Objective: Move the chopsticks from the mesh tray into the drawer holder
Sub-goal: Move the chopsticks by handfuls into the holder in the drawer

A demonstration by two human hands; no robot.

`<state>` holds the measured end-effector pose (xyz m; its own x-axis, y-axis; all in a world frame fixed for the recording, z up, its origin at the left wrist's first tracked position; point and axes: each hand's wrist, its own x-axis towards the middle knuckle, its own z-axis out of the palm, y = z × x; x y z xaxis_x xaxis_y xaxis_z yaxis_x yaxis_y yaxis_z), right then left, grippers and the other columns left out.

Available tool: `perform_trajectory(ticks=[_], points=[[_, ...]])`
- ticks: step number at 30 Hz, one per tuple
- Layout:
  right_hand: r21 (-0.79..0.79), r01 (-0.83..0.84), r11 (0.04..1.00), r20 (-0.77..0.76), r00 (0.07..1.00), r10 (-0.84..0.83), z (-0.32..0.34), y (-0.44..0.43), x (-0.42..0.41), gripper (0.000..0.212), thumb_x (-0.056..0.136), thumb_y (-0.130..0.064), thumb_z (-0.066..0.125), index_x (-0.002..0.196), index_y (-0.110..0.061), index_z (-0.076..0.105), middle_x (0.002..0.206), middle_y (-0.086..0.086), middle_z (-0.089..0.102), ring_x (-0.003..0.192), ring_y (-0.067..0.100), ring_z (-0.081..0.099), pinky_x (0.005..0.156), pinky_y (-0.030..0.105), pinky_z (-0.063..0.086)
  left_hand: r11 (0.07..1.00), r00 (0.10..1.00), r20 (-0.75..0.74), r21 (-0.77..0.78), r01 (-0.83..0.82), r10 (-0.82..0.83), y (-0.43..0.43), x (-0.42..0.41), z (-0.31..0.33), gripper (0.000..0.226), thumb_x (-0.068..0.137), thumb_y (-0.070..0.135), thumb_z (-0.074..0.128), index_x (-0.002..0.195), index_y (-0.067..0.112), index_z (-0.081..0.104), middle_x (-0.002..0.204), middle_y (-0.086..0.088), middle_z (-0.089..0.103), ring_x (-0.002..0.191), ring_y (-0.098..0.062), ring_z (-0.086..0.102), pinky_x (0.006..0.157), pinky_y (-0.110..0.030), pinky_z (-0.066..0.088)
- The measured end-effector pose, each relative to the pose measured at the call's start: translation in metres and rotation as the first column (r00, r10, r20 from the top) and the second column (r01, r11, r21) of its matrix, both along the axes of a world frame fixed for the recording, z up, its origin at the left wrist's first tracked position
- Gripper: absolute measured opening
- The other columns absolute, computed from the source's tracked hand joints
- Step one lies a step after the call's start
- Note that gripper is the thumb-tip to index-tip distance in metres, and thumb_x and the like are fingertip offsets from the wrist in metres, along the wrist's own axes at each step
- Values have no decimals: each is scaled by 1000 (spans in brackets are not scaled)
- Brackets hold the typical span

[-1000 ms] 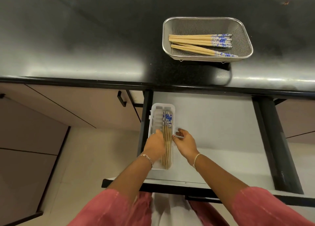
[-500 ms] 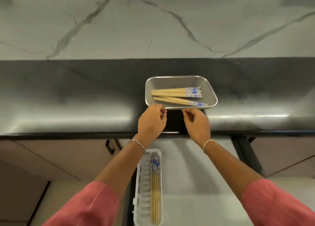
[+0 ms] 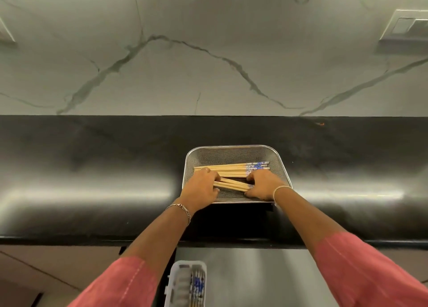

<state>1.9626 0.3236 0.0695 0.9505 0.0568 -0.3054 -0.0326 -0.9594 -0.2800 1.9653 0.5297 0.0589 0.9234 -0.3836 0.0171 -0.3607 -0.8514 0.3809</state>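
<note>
A steel mesh tray [image 3: 234, 151] sits on the black counter and holds several wooden chopsticks [image 3: 231, 167] with blue-patterned ends, lying left to right. Both hands are inside the tray. My left hand [image 3: 200, 186] closes over the plain ends of the nearer chopsticks [image 3: 231, 184], and my right hand [image 3: 262, 183] closes over their patterned ends. The white drawer holder [image 3: 183, 281] shows at the bottom edge in the open drawer, with several chopsticks in it.
The black counter [image 3: 92, 179] runs the full width, backed by a grey veined marble wall [image 3: 208, 63]. A wall switch plate [image 3: 407, 26] sits upper right. The open drawer's pale floor [image 3: 254, 279] lies below the counter edge, between my two red sleeves.
Both hands rose from the drawer holder to the counter and went into the mesh tray, closing on the nearer chopsticks. The view tilted up toward the wall.
</note>
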Motion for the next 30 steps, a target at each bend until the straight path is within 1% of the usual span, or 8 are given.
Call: perform_trajectory(ticks=[6, 10, 14, 16, 20, 24, 27, 30], points=[[-49, -54, 997, 61, 997, 57, -9, 5, 10, 29, 72, -28, 68, 99, -20, 62, 94, 1, 63, 87, 21, 59, 77, 33, 51, 1000, 1000, -6, -4, -24, 24, -5, 12, -4, 31, 87, 27, 64, 117, 20, 61, 123, -2, 55, 114, -21, 52, 98, -40, 48], [-57, -124, 991, 58, 990, 127, -15, 7, 13, 20, 75, -22, 66, 92, -19, 57, 100, 4, 62, 87, 22, 57, 75, 33, 49, 1000, 1000, 11, -4, -21, 21, -8, 14, -7, 31, 87, 27, 65, 117, 19, 62, 121, -3, 57, 110, -20, 54, 92, -38, 51], [-30, -168, 985, 29, 985, 169, -17, 3, 14, 23, 88, -13, 55, 110, -14, 55, 112, 11, 62, 98, 26, 58, 83, 36, 46, 999, 1000, -2, 31, -10, 10, -10, 12, -8, 35, 87, 29, 64, 121, 19, 60, 122, -5, 55, 111, -22, 52, 93, -43, 50], [-51, -173, 984, 42, 984, 175, -17, 1, 12, 24, 91, -10, 49, 115, -11, 51, 113, 14, 61, 100, 29, 58, 82, 36, 45, 998, 1000, -7, 56, -2, 3, -12, 11, -7, 39, 88, 31, 64, 124, 19, 59, 124, -5, 54, 115, -24, 50, 96, -44, 48], [-158, -197, 968, 70, 975, 210, -9, -5, 3, 27, 91, -6, 45, 117, -9, 47, 113, 15, 61, 100, 31, 59, 85, 40, 47, 994, 999, 33, 105, -8, 5, -16, 5, 1, 46, 88, 33, 63, 131, 20, 52, 134, -4, 49, 126, -25, 43, 103, -46, 41], [-257, -215, 942, 106, 963, 249, 3, -8, -6, 30, 89, -3, 42, 117, -12, 47, 115, 14, 62, 102, 34, 61, 86, 44, 49, 992, 998, 65, 125, 0, -9, -19, -1, 10, 53, 88, 33, 63, 136, 19, 47, 139, -5, 46, 129, -25, 40, 107, -46, 37], [-331, -231, 915, 156, 943, 295, 16, -7, -14, 33, 89, -1, 43, 120, -13, 48, 116, 12, 62, 104, 33, 61, 82, 41, 47, 990, 995, 93, 140, 27, -40, -19, -6, 18, 54, 89, 33, 63, 138, 17, 46, 139, -5, 47, 131, -25, 40, 111, -45, 31], [-400, -256, 880, 231, 901, 367, 34, -5, -23, 28, 91, -2, 45, 117, -12, 49, 111, 10, 61, 101, 32, 60, 75, 41, 43, 985, 989, 133, 164, 45, -67, -18, -10, 26, 51, 91, 35, 59, 137, 17, 46, 135, -5, 52, 129, -24, 44, 115, -48, 25]])
